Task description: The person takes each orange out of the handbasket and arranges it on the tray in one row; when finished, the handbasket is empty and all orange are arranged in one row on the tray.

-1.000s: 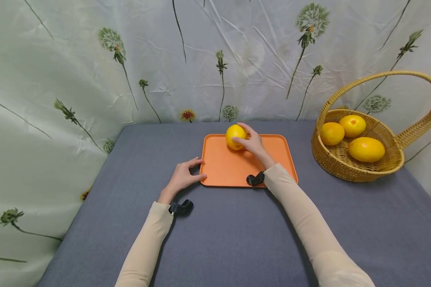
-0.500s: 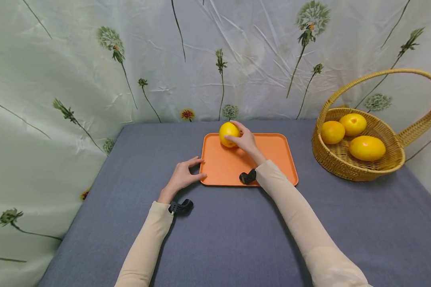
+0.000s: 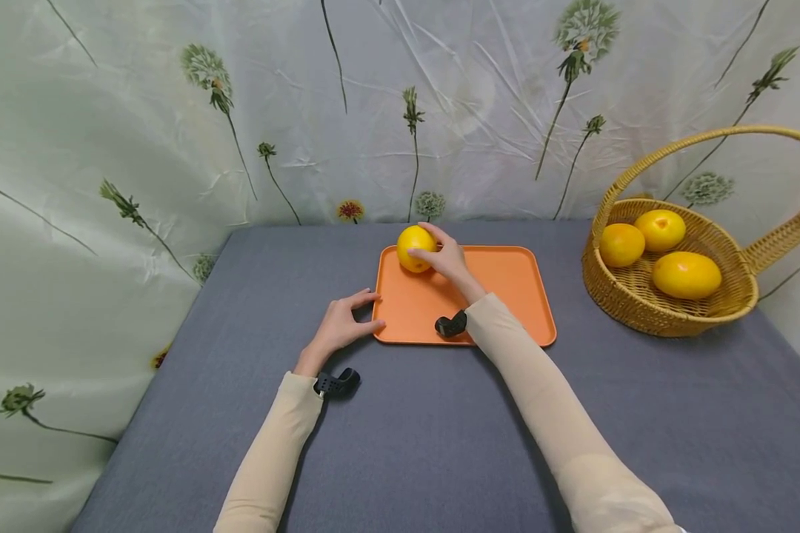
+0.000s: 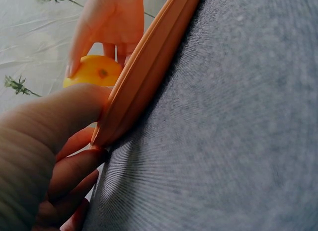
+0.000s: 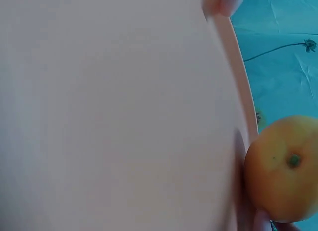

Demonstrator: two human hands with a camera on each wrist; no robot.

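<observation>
My right hand (image 3: 445, 255) grips a round yellow-orange fruit that looks like an orange (image 3: 413, 248), thumb and fingers around its right side. The fruit is at the back left corner of a flat orange tray (image 3: 500, 296). In the right wrist view the orange (image 5: 283, 174) shows a small green stem spot, close against the tray's rim. My left hand (image 3: 336, 324) holds the tray's left edge, thumb and forefinger apart along the rim. The left wrist view shows the thumb (image 4: 82, 104) over the tray's rim (image 4: 144, 77), with the other fingers lower down beside it.
To the right stands a wicker basket (image 3: 647, 318) with a tall arched handle, holding two round fruits (image 3: 622, 245) and a longer yellow one (image 3: 686, 275). A grey cloth (image 3: 400, 437) covers the table. Behind hangs a flower-printed curtain (image 3: 347, 148).
My right hand has moved left with the orange, from behind the tray's middle toward its back left corner. The left hand has stayed at the tray's edge.
</observation>
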